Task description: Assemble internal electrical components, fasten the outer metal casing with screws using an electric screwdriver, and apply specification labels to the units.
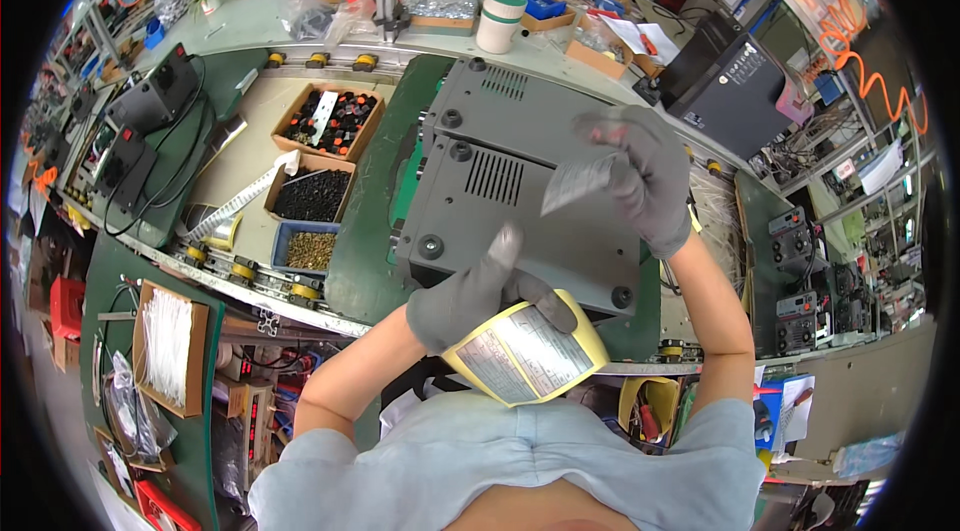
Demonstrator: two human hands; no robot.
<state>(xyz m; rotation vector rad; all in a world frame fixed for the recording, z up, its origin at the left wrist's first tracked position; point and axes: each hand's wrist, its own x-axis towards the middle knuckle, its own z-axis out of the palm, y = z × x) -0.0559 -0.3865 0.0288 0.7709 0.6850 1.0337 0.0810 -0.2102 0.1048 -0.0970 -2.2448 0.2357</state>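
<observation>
My left hand (468, 303), in a grey glove, grips a yellow-backed strip of silver labels (528, 353) close to my body. Its thumb points up, while the other fingers curl over the strip's top edge. Farther right, my gloved right hand (655, 176) pinches a single silver label (578, 184), which hangs tilted and slightly blurred from the fingers. Beneath both hands lie two dark grey metal cases, a far one (560, 109) and a near one (500, 246). Slotted vents and round black feet show on their upward faces. A green mat (365, 276) is under them.
Left of the cases stand a box of black and orange parts (345, 143), a box of black screws (312, 195) and a blue bin of brass-coloured screws (308, 249). A white tub with a green lid (500, 26) is behind. Another person sits at the far side.
</observation>
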